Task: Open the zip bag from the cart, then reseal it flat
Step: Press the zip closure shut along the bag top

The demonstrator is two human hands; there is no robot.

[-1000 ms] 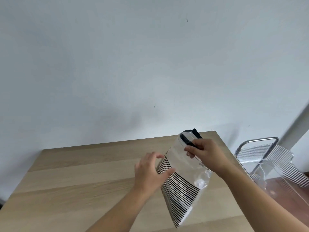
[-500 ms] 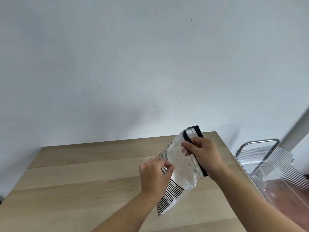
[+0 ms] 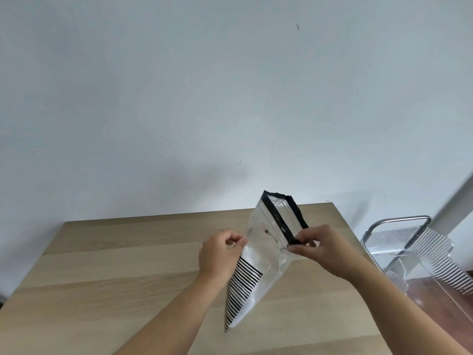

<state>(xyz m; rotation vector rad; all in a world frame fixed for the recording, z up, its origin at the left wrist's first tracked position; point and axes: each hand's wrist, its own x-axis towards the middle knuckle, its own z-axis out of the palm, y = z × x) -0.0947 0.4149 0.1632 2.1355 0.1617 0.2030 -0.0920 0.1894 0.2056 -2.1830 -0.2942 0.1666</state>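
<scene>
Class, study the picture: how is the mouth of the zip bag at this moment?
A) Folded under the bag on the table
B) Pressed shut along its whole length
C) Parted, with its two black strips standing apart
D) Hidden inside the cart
C: the two black strips of the zip bag stand apart at the top, while the left hand and right hand each pinch the bag above the table.

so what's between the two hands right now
Head view: only the clear zip bag stretches between the left hand and right hand; each pinches an edge.
</scene>
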